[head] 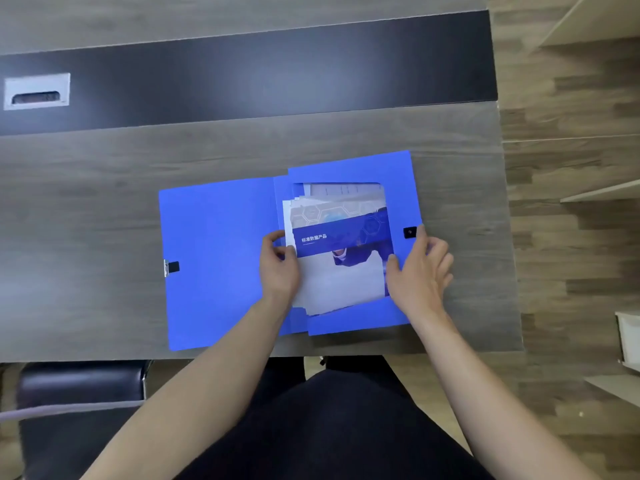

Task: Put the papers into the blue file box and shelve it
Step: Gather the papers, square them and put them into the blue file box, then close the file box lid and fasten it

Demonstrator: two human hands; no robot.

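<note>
Head view: grey wood-grain table (pixel 104 188) with a dark strip across its far part, and a blue plastic file box (pixel 346 244) lying open on it, the blue flat lid (pixel 218 261) spread toward 9 o'clock with a black clasp (pixel 172 267) at its outer edge. Inside the tray sits a stack of printed papers with a blue banner cover (pixel 337 247), slightly askew. The left hand (pixel 278 268) pinches the stack's 9 o'clock edge; the right hand (pixel 420 271) grips its 3 o'clock edge, fingers over the tray wall beside a black snap (pixel 410 232). A silver cable grommet (pixel 37 91) sits at 10 o'clock, a black chair (pixel 81 381) at 7 o'clock.
</note>
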